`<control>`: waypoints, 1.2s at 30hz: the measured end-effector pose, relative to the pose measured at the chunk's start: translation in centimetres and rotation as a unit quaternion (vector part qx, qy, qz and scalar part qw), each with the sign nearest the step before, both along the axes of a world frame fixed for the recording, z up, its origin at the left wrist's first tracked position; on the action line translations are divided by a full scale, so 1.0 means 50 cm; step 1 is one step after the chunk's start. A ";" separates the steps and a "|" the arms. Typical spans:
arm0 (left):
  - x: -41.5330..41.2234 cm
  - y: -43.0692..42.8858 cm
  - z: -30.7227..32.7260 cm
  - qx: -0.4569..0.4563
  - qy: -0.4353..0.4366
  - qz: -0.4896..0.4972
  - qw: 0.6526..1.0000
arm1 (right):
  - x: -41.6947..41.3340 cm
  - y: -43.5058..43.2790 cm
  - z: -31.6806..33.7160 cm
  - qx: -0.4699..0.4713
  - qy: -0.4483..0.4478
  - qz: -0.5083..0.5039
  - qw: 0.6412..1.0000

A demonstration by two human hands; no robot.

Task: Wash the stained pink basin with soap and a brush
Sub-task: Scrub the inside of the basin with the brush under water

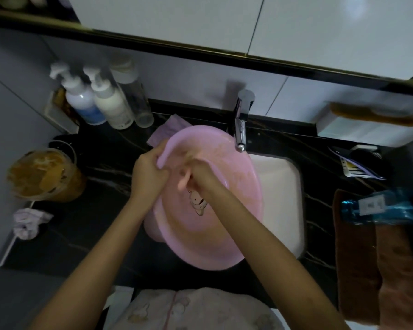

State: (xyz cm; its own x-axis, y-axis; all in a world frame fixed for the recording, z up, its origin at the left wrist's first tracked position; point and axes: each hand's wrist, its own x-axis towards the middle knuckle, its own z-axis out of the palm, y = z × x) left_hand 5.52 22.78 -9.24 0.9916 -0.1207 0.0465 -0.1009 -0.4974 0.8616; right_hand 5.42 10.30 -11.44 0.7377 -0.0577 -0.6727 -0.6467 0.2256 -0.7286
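Partly on the black counter (81, 234) and over the white sink (281, 186), the pink basin (212, 234) is sitting tilted, the left hand (148, 172) gripping its rim, the right hand (200, 175) clutching a blurred pink brush handle (183, 184) inside it.

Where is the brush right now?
In the head view, the brush is in the right hand, inside the basin near its far-left rim, which the left hand grips.

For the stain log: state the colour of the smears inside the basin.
Orange-brown smears on the pink basin; head view.
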 end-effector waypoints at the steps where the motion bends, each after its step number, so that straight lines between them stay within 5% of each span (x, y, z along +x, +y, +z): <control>1: 0.000 0.000 -0.001 0.002 -0.002 -0.005 1.000 | 0.015 -0.013 -0.016 0.066 0.023 -0.128 0.989; 3: -0.003 -0.002 -0.006 0.001 0.008 -0.011 1.000 | 0.032 -0.061 -0.041 0.144 0.048 -0.297 0.943; 6: -0.012 -0.009 -0.012 -0.026 0.022 -0.009 0.999 | 0.030 -0.111 -0.059 0.223 0.071 -0.355 0.905; 12: -0.016 -0.014 -0.018 -0.041 0.035 0.006 0.999 | -0.007 -0.008 0.037 0.225 0.032 -0.093 0.969; 15: -0.018 0.004 -0.013 -0.033 0.035 0.008 0.999 | -0.016 -0.006 0.080 0.272 0.042 0.019 0.961; 17: -0.017 0.017 -0.011 -0.035 0.037 -0.002 0.999 | 0.005 -0.031 0.082 0.283 0.018 0.000 0.959; 21: -0.033 0.021 -0.018 -0.038 0.056 -0.008 0.998 | 0.070 -0.056 0.055 0.252 -0.017 -0.217 0.943; 27: -0.026 0.034 -0.034 -0.027 0.054 0.020 0.998 | -0.002 0.024 0.104 0.214 0.017 0.054 0.975; 32: -0.038 0.010 -0.015 -0.040 0.069 0.007 0.997 | 0.082 -0.022 0.066 0.133 0.003 -0.148 0.980; 36: -0.036 0.007 -0.021 -0.023 0.044 0.042 0.998 | 0.007 0.041 0.096 0.229 0.032 -0.059 0.971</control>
